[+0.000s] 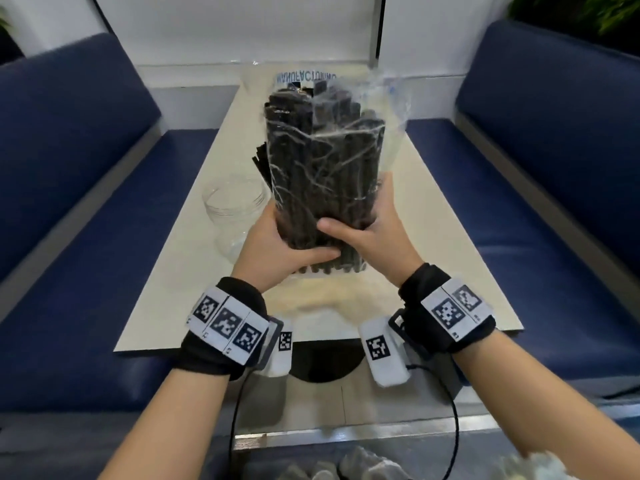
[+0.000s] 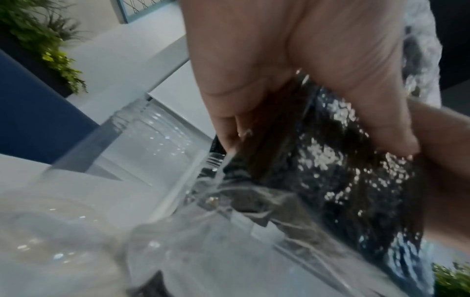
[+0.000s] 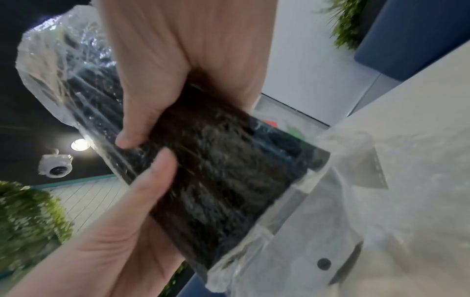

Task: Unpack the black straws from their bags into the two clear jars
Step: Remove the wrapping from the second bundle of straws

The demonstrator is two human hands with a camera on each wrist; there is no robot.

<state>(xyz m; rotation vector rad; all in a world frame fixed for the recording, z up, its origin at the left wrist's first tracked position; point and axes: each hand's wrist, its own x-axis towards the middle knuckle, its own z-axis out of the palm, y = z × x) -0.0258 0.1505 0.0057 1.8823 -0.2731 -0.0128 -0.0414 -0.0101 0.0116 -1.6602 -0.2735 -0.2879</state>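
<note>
You've got both hands wrapped round the lower end of one bag of black straws (image 1: 322,161), held upright over the table (image 1: 443,216). Left hand (image 1: 273,244): fingers curled under the bundle, thumb across the front. Right hand (image 1: 374,226): thumb pressed on the front, fingers wrapped round the far side. Both grip through the film.

Landmark is the empty clear jar (image 1: 233,209): the bag is just right of it and raised above it. A few more black straws (image 1: 259,161) poke out behind the bag, just beyond the jar; can't tell whether they sit in the second jar.

Risks, as a judgement:
- The film looks crinkled and slick, so a loose squeeze could let the bundle slide down and out of your grip.
- The bag's top looks loose and open. Tip it too fast toward the jar and straws could spill past the mouth onto the table.
- The full bundle looks about as wide as the jar mouth, so forcing it in could jam.
- The jar is light and empty, so a knock from the bag could topple it.

Counts: one bag in hand; one jar plainly seen, the other not confirmed; straws too many and packed to count; two hands, both busy.
</note>
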